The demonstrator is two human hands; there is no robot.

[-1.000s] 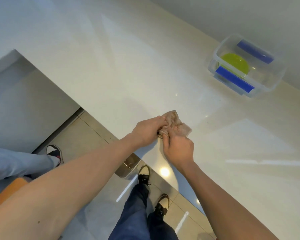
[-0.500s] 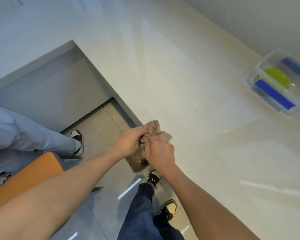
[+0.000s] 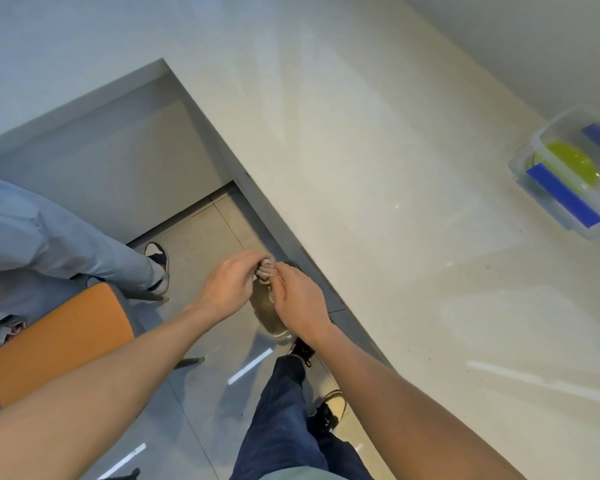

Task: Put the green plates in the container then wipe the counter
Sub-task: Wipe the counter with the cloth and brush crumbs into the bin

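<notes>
Crumpled tan cloth [image 3: 266, 269], bunched between left hand [image 3: 230, 288], right hand [image 3: 300, 303]

Pale cream counter [image 3: 378, 188], glossy, w/ light streaks and a few dark specks toward its right part; its straight front edge runs diagonally just right of the fingers [image 3: 257, 263]. On it, well apart from the fingers to the far upper right: clear plastic container [image 3: 534, 147] w/ blue clips, green plates [image 3: 574, 164] inside. Below the fingers, beige-grey tiled floor [image 3: 201, 403]. On the floor: a brownish bin-like thing [image 3: 265, 311] directly under the fingers, orange-seated chair [image 3: 59, 341] to the lower left, and shoes.
</notes>
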